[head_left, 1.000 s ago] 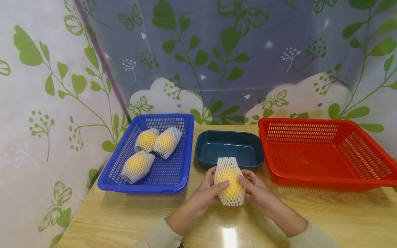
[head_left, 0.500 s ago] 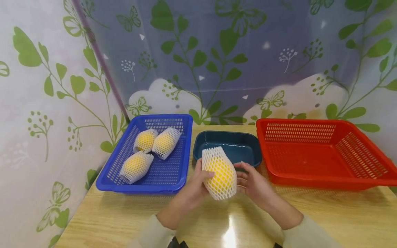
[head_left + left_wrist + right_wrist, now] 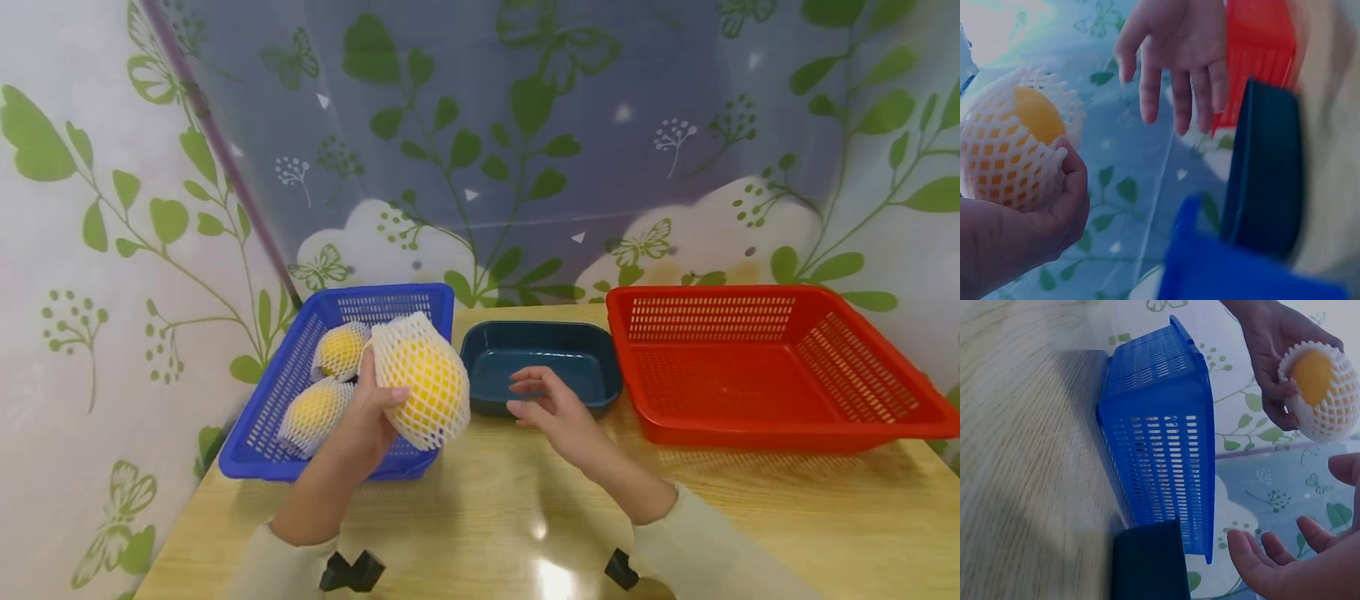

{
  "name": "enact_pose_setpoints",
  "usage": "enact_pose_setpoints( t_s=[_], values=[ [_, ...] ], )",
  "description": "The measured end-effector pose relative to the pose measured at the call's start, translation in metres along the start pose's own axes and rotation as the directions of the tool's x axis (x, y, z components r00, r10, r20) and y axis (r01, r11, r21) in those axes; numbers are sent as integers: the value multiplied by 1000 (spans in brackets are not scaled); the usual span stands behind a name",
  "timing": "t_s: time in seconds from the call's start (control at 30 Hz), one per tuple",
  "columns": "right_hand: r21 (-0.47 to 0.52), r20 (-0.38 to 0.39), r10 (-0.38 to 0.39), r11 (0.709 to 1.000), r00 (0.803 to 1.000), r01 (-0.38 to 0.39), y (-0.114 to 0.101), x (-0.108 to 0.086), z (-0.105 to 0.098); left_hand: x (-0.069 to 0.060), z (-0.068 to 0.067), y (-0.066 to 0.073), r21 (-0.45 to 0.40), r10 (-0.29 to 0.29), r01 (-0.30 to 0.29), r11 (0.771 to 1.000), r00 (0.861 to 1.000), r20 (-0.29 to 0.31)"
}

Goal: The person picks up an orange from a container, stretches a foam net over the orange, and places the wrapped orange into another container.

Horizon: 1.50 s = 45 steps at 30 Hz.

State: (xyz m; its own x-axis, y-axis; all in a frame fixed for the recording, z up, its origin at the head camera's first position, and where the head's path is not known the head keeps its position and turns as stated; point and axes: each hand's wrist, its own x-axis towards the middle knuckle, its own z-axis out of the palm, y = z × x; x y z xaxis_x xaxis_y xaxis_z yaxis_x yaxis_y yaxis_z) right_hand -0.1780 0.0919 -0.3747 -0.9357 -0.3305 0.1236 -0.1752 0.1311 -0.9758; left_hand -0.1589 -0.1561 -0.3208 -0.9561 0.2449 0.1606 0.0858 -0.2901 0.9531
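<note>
My left hand (image 3: 367, 421) grips a yellow fruit in a white foam net sleeve (image 3: 423, 383), held over the right side of the blue basket (image 3: 258, 425). In the left wrist view, bare yellow skin of the netted fruit (image 3: 1038, 115) shows at the sleeve's open end, and the thumb or a finger presses near it. The fruit's exact kind is hard to tell. My right hand (image 3: 558, 417) holds nothing; its fingers are spread and slightly bent, in front of the dark teal dish (image 3: 543, 325). More netted fruits (image 3: 315, 412) lie in the blue basket, partly hidden by the left hand and its fruit.
A large red basket (image 3: 720, 446) stands at the right, close beside the teal dish. All the containers sit on a light wooden table (image 3: 495, 500). A leaf-patterned cloth (image 3: 525, 183) hangs behind them.
The right hand has let go of the netted fruit. The left hand has carried it left and up, from before the teal dish to over the blue basket. The head view has shifted slightly.
</note>
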Motion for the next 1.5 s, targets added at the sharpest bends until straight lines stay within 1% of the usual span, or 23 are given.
enact_pose_setpoints(
  t_s=[0.1, 0.17, 0.27, 0.33, 0.4, 0.47, 0.53, 0.6, 0.7, 0.8, 0.93, 1.0, 1.03, 1.13, 1.17, 1.2, 1.23, 1.3, 1.37, 1.43, 1.5],
  values=[
    [-113, 24, -61, 992, 998, 63, -4, 5, 11, -1, -10, 15, 77, 15, -14, 997, 1000, -12],
    [-178, 28, -99, 979, 995, 103, -7, 8, 18, 1, -17, 24, 146, 28, -25, 989, 999, -19],
    [-289, 29, -153, 945, 988, 154, -11, 13, 29, 5, -31, 33, 254, 39, -24, 967, 998, -53],
    [-348, 43, -170, 921, 985, 174, -12, 16, 36, 8, -41, 37, 316, 33, -3, 949, 996, -88],
    [-393, 66, -168, 902, 983, 181, -13, 18, 43, 11, -52, 37, 374, 5, 40, 927, 993, -117],
    [-416, 99, -162, 890, 982, 189, -12, 21, 50, 14, -62, 35, 426, -28, 87, 900, 990, -142],
    [-436, 135, -149, 879, 980, 193, -11, 23, 57, 16, -72, 31, 461, -64, 130, 878, 986, -156],
    [-452, 170, -137, 869, 976, 201, -9, 25, 64, 18, -79, 26, 502, -97, 167, 848, 982, -163],
    [-483, 205, -121, 850, 971, 209, -5, 27, 73, 20, -88, 19, 577, -125, 203, 791, 977, -172],
    [-513, 209, -118, 832, 971, 212, -1, 30, 79, 24, -93, 12, 658, -141, 225, 718, 974, -178],
    [-582, 205, -114, 784, 972, 215, 5, 34, 83, 29, -100, 1, 751, -160, 240, 615, 971, -179],
    [-601, 207, -114, 769, 972, 218, 7, 35, 85, 31, -102, -4, 788, -171, 247, 564, 968, -181],
    [-608, 208, -114, 763, 971, 220, 9, 36, 86, 32, -102, -7, 807, -175, 249, 536, 968, -182],
    [-611, 212, -117, 759, 970, 225, 12, 38, 88, 32, -102, -12, 844, -191, 251, 473, 965, -181],
    [-612, 213, -120, 757, 970, 229, 12, 38, 89, 32, -101, -13, 852, -195, 251, 460, 964, -179],
    [-619, 216, -122, 750, 969, 233, 14, 38, 90, 32, -101, -14, 856, -202, 251, 452, 963, -177],
    [-630, 218, -123, 740, 968, 236, 14, 38, 91, 31, -101, -16, 864, -201, 245, 439, 965, -171],
    [-652, 222, -129, 717, 966, 246, 14, 37, 92, 31, -100, -19, 875, -200, 234, 423, 966, -161],
    [-675, 226, -142, 691, 964, 260, 14, 37, 93, 31, -102, -23, 887, -189, 217, 408, 970, -151],
    [-694, 231, -147, 667, 962, 269, 13, 37, 94, 31, -103, -27, 902, -175, 199, 382, 974, -141],
    [-707, 233, -152, 651, 960, 275, 12, 37, 95, 32, -104, -30, 916, -160, 183, 357, 978, -133]
  ],
)
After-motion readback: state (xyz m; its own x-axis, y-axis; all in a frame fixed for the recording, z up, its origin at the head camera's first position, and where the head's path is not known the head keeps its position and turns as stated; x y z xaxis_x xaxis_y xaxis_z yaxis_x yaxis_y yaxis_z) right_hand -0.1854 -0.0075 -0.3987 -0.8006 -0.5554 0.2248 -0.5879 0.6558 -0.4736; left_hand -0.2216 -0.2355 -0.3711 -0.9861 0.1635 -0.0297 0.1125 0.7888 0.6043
